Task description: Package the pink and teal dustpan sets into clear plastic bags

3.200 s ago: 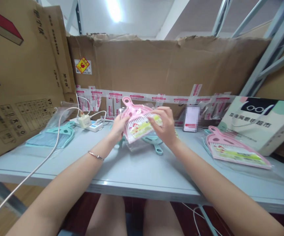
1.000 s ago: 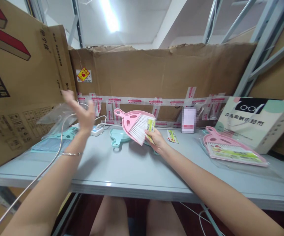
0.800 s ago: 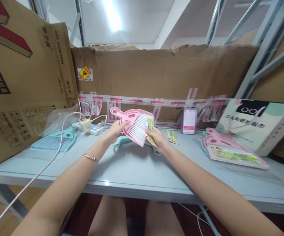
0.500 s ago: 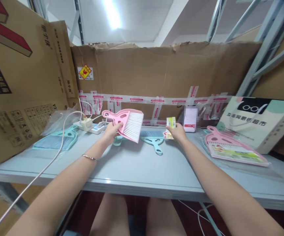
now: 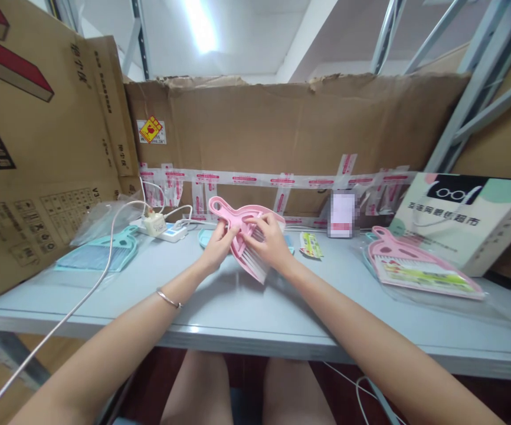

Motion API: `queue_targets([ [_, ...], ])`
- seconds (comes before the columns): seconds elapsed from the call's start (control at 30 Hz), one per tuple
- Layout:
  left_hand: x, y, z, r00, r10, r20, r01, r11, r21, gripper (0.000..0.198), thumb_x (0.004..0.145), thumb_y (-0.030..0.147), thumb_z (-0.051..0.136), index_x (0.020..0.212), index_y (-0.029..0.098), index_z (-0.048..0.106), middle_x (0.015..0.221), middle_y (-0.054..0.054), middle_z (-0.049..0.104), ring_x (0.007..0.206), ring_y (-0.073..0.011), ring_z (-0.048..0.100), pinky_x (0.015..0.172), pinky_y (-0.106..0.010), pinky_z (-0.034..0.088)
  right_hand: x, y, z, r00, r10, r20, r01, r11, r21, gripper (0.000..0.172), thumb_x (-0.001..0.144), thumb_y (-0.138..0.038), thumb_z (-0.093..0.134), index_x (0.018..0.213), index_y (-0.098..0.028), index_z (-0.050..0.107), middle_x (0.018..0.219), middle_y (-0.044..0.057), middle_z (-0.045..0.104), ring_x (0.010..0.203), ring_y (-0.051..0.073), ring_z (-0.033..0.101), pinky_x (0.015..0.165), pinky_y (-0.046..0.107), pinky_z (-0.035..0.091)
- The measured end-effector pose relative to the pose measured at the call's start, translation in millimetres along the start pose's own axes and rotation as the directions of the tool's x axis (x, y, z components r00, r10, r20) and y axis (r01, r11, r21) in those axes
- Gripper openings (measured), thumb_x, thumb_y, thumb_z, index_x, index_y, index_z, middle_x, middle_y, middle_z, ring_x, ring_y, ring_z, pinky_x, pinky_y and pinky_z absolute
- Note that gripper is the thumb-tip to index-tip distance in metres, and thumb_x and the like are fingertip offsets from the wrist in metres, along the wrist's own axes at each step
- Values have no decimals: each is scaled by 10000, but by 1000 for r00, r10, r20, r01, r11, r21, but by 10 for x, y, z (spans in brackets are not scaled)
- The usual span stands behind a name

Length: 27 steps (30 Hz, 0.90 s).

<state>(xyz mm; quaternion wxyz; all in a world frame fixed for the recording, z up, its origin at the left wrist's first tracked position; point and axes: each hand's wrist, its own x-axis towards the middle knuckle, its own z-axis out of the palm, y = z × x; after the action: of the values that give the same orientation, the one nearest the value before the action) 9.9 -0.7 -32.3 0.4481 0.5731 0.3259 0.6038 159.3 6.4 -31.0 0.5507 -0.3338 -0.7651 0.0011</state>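
Above the middle of the table, both hands hold a pink dustpan-and-brush set (image 5: 238,241), tilted, with its white bristles facing down to the right. My left hand (image 5: 218,247) is closed around its handle side, thumb on the front. My right hand (image 5: 271,241) pinches the brush at its middle and covers part of the bristles. A small yellow-green label card (image 5: 311,245) lies on the table just right of my right hand. Behind the pink set, a light-blue dustpan or brush (image 5: 203,238) is mostly hidden.
At left lies a bagged light-blue dustpan set (image 5: 100,251), near a power strip (image 5: 171,232) and a white cable (image 5: 110,254). A phone (image 5: 342,215) leans at the back. On the right, a bagged pink dustpan set (image 5: 419,265) lies before a printed box (image 5: 463,221).
My right hand has put the label card down on the table and moved left onto the pink brush. My left hand has brought the pink set slightly right and turned it.
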Motion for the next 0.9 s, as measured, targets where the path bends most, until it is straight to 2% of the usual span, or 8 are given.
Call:
queue_targets([
  [0.1, -87, 105, 73, 987, 33, 158, -36, 999, 15, 375, 766, 392, 587, 1114, 255, 562, 1003, -41, 655, 921, -207, 627, 690, -274, 543, 16, -83, -51, 999, 21, -32, -19, 998, 55, 185, 762, -340, 610, 898, -215, 606, 842, 35, 456, 855, 200, 495, 817, 373, 417],
  [0.27, -124, 418, 66, 936, 251, 246, -239, 968, -78, 404, 699, 398, 683, 1069, 249, 615, 1199, -64, 592, 1221, -251, 459, 964, -335, 433, 93, -283, -255, 991, -86, 105, 61, 973, 222, 154, 797, -353, 582, 786, -204, 548, 865, 40, 495, 782, 164, 488, 694, 308, 423],
  [0.4, -75, 587, -5, 911, 277, 307, -273, 960, -58, 402, 604, 347, 770, 955, 200, 640, 1096, -96, 634, 1165, -300, 506, 938, -394, 452, 149, -423, -356, 972, -138, 190, 106, 980, 169, 138, 797, -316, 586, 762, -203, 514, 865, 42, 522, 797, 167, 493, 696, 305, 415],
  [0.57, 2, 668, -134, 903, 399, 157, -417, 902, 109, 316, 591, 271, 782, 849, 179, 624, 972, -77, 639, 1039, -258, 574, 917, -364, 457, 217, -416, -516, 968, -173, 179, 175, 985, 5, 91, 768, -221, 581, 727, -199, 503, 810, 36, 524, 783, 177, 506, 688, 313, 423],
  [0.63, 70, 731, -275, 845, 535, 14, -529, 830, 178, 294, 647, 324, 743, 867, 198, 596, 956, -60, 631, 992, -224, 587, 908, -355, 458, 251, -336, -638, 981, -176, 75, 181, 981, -70, 90, 737, -186, 589, 706, -201, 506, 814, 38, 539, 759, 176, 503, 670, 315, 424],
  [0.73, 200, 817, -514, 712, 672, -202, -605, 734, 308, 337, 680, 373, 713, 926, 223, 539, 969, -40, 611, 975, -190, 582, 892, -329, 464, 313, -117, -798, 983, -180, -23, 173, 968, -184, 53, 718, -187, 600, 725, -199, 549, 808, 39, 543, 738, 176, 500, 662, 318, 420],
  [0.83, 293, 759, -615, 670, 715, -201, -603, 682, 414, 414, 650, 364, 737, 960, 228, 500, 1000, -43, 584, 933, -179, 583, 834, -306, 481, 374, 177, -803, 953, -260, 158, 295, 916, -271, 79, 762, -216, 550, 799, -193, 616, 834, 60, 562, 745, 175, 509, 677, 309, 408],
  [0.9, 316, 627, -594, 663, 735, -145, -606, 640, 472, 408, 648, 350, 738, 948, 219, 493, 988, -44, 566, 892, -175, 581, 791, -299, 483, 392, 370, -723, 884, -274, 378, 402, 859, -316, 161, 802, -228, 492, 812, -192, 648, 836, 73, 584, 705, 160, 507, 650, 290, 385],
])
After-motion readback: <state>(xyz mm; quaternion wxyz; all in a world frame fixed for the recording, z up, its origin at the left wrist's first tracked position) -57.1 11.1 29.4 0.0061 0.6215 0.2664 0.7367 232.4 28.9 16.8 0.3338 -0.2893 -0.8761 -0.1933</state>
